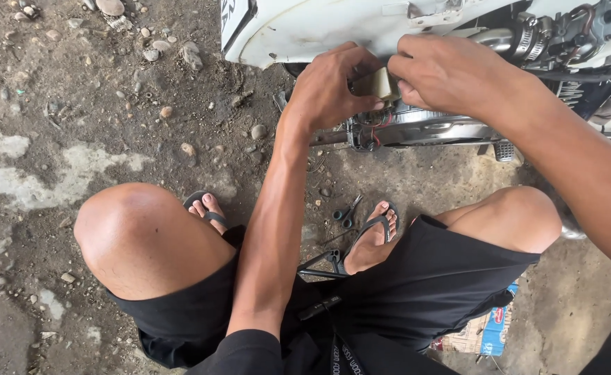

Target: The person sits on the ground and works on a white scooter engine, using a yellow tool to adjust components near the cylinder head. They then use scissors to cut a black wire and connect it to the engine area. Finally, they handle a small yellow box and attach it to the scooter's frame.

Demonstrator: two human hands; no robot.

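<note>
Near: black scissors (348,212) lie on the dirt ground (76,104) between the sandalled feet. Farther: left hand (333,90) and right hand (451,73) both pinch a small beige block (382,83) between fingertips, just above the chrome engine casing (416,128). White bodywork (305,31) stands behind.

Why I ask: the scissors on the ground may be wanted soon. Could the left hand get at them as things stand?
Probably yes, once it lets go. The left hand is pinching a small tan block together with the right hand. The scissors lie uncovered on the ground beside the sandalled foot, with nothing over them.
</note>
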